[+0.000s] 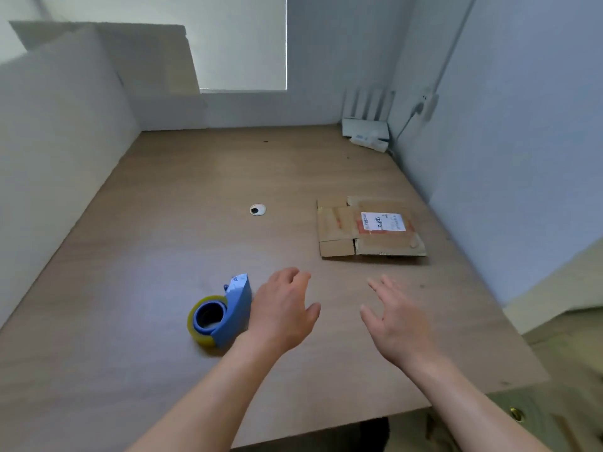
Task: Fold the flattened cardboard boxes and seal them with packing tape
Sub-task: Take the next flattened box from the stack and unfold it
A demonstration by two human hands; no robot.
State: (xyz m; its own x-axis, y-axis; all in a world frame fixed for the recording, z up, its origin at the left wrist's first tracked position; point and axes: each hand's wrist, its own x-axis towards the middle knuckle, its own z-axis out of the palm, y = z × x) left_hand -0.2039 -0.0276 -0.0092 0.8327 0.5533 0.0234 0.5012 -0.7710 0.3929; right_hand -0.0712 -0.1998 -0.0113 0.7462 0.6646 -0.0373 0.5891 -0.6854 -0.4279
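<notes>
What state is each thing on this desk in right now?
cardboard box: flattened, label up, untouched.
tape dispenser: roll loaded, lying beside the left hand, not gripped.
left hand: open, holding nothing.
right hand: open, fingers spread, holding nothing.

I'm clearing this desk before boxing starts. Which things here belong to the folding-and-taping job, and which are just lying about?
For the job:
- flattened cardboard box, flat on the table
- tape dispenser, next to the left hand
- right hand; both hands hold nothing

Just lying about:
- router, far right corner
- wall plug
- white boards, left side
- cable grommet
</notes>
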